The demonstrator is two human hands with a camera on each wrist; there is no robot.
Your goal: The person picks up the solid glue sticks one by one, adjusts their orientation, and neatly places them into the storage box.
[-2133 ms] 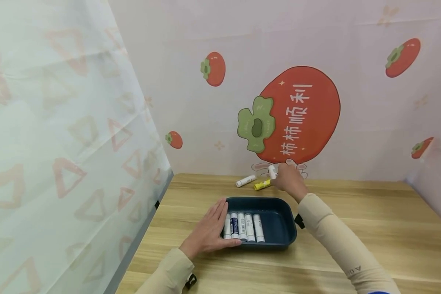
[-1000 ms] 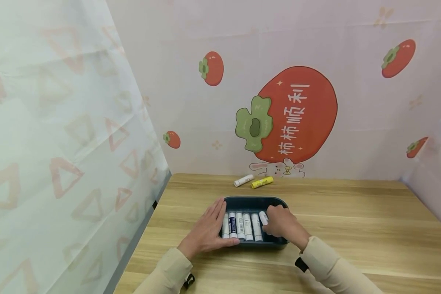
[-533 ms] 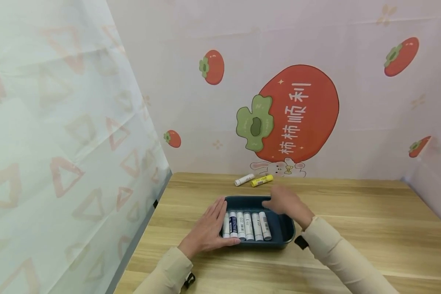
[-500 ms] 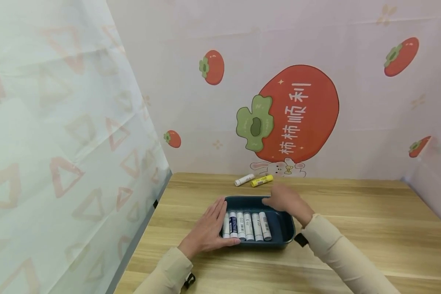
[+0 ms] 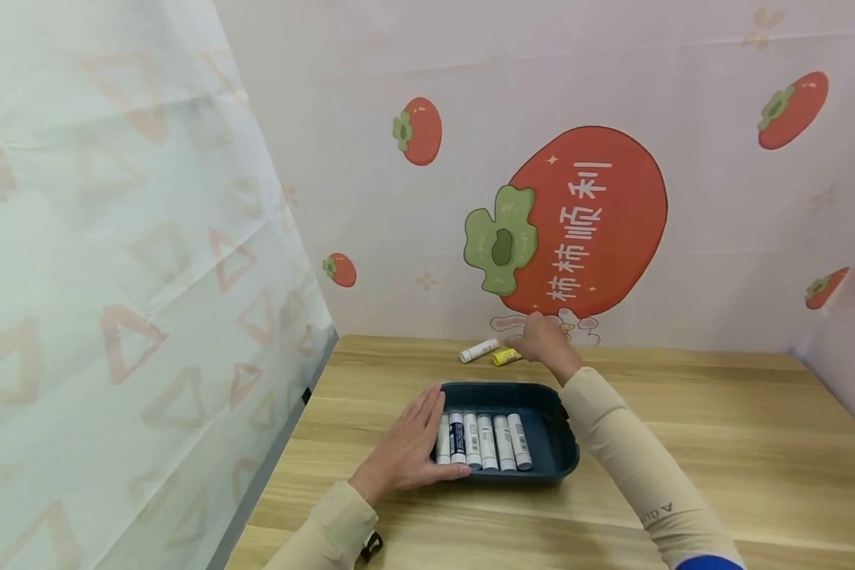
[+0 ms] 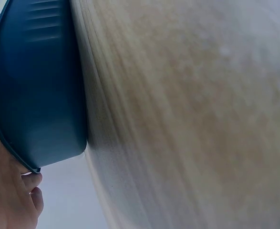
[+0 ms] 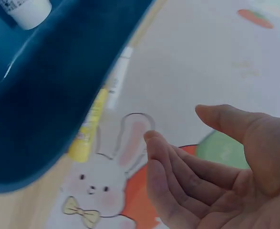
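My left hand (image 5: 408, 447) rests on the left side of a dark blue tray (image 5: 554, 443), its fingers straight and its thumb along the front rim. Several white glue sticks (image 5: 488, 443) lie side by side in the tray, one with a dark blue label (image 5: 457, 435). At the back of the table my right hand (image 5: 544, 342) hovers by a yellow glue stick (image 5: 506, 357), covering its right end in the head view. In the right wrist view the thumb stands apart from the fingers (image 7: 178, 179), with nothing between them. A white glue stick (image 5: 479, 351) lies just left of the yellow one.
A wooden table (image 5: 684, 443) carries the tray. Its back edge meets a printed wall sheet (image 5: 399, 222) with persimmon pictures. Another sheet (image 5: 150, 277) hangs along the left side. The tray's right part shows bare floor.
My right hand brought a white glue stick from the back into the tray and let it go at the row's right end. It then moved back to the yellow glue stick. My left hand stayed put.
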